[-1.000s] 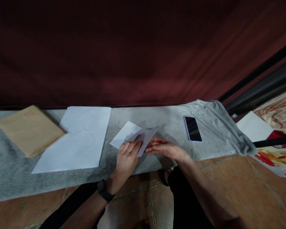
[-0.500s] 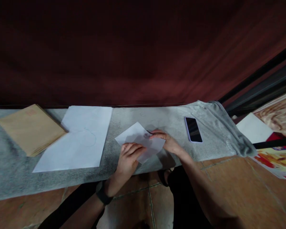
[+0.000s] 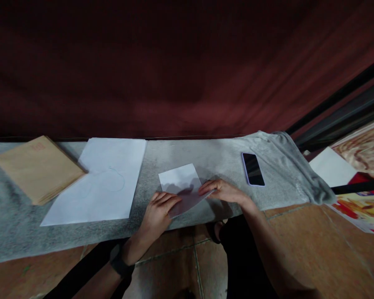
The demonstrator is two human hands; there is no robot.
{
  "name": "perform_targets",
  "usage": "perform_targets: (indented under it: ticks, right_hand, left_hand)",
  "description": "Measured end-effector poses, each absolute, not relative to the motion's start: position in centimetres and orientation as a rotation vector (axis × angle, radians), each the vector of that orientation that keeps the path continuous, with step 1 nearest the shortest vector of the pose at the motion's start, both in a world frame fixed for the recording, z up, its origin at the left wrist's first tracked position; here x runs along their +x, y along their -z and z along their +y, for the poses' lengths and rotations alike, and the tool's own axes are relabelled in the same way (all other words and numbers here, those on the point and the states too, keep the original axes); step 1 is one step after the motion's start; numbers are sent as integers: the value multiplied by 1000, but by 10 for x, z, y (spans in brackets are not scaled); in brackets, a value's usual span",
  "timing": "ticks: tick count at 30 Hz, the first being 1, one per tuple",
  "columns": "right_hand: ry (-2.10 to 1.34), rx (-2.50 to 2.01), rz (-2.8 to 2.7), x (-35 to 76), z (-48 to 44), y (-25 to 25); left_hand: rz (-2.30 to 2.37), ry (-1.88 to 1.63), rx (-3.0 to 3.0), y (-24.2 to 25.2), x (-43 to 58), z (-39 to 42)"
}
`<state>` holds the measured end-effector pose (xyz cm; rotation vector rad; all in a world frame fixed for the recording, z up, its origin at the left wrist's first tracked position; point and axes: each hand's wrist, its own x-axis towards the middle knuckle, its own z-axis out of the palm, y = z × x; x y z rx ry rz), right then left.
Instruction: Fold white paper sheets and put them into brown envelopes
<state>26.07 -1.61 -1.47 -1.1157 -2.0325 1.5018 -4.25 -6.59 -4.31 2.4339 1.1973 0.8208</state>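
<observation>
A small folded white sheet of paper (image 3: 182, 185) lies on the grey cloth (image 3: 215, 155) in front of me. My left hand (image 3: 158, 214) rests on its lower left edge, fingers stretched flat and close together. At the sheet's right edge, my right hand (image 3: 224, 191) presses down with extended fingers. Both hands touch the paper from the near side, and part of the sheet's lower corner is hidden under my fingers.
To the left lie a larger white sheet (image 3: 102, 182) with a faint pen line and a stack of brown envelopes (image 3: 37, 168). A dark phone (image 3: 253, 168) lies right of my hands. Dark red curtain hangs behind; papers (image 3: 332, 166) and tiled floor at right.
The small paper has been turned and laid flatter on the cloth. My right hand moved from its far edge to its right edge; my left hand slid slightly toward me.
</observation>
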Motion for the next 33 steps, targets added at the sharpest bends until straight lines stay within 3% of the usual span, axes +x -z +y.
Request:
perform_targets:
  ticks: [4,12,24,33]
  right_hand:
    - [-1495,-1213,-1963,258,-18,16]
    - [-1601,-1283,-1891,254,-18,21]
    - [-986,-1845,-2007,214,-2,25]
    - [-783,-2062,-2102,199,5,21]
  left_hand:
    - [1291,-909,2093,47,-41,-62]
    - [1236,-687,1688,33,-50,-55]
    - [1486,-940,1366,41,-40,-44]
    - [1527,-918,1346,45,-41,-36]
